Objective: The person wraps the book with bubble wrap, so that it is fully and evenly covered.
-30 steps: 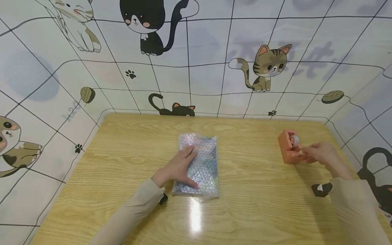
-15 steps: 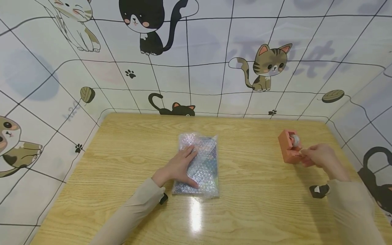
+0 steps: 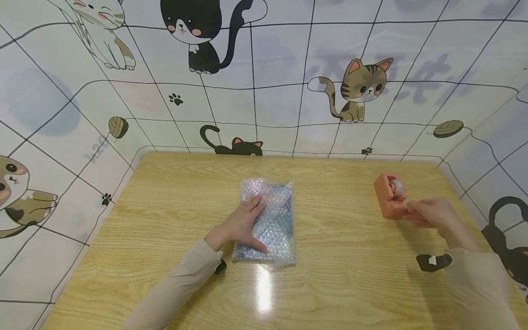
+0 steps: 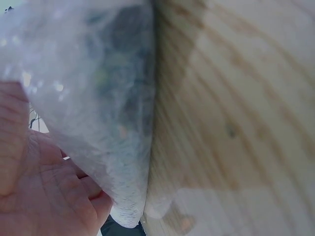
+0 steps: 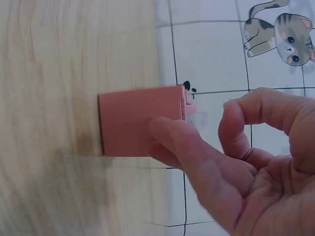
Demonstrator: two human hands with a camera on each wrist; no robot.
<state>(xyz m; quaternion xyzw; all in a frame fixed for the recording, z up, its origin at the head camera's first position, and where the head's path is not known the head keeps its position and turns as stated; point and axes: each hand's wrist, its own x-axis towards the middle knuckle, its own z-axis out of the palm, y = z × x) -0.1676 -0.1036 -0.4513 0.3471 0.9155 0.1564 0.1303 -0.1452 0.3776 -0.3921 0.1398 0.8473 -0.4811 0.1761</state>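
The person's right hand [image 3: 436, 214] is at the front of a coral-pink tape dispenser [image 3: 385, 197], its thumb and a finger bent close together near a short clear strip of tape [image 5: 199, 119]. Whether that strip is clamped between them cannot be told; other fingertips overlap the dispenser's side in the right wrist view. The left hand [image 3: 240, 227] lies with its fingers spread apart over bubble wrap [image 3: 278, 229] near the middle of the table [image 3: 338, 279].

Over the last second the right hand has sunk slightly and shifted a little away from the dispenser, while the left hand and the wrapped package have stayed put. This suggests the work is at the tape-drawing stage, with the wrap steadied meanwhile; no tape can be made out on it.

The wrap is clear, glossy and bumpy, folded over a flat, rectangular blue-patterned item [image 3: 244, 253] whose exact kind is hidden. The dispenser is blocky and smooth, with a pale tape roll [image 3: 396, 188] in its notch. Yellowish wood grain runs across the table; behind it stands a cat-printed grid wall covering [image 3: 284, 105].
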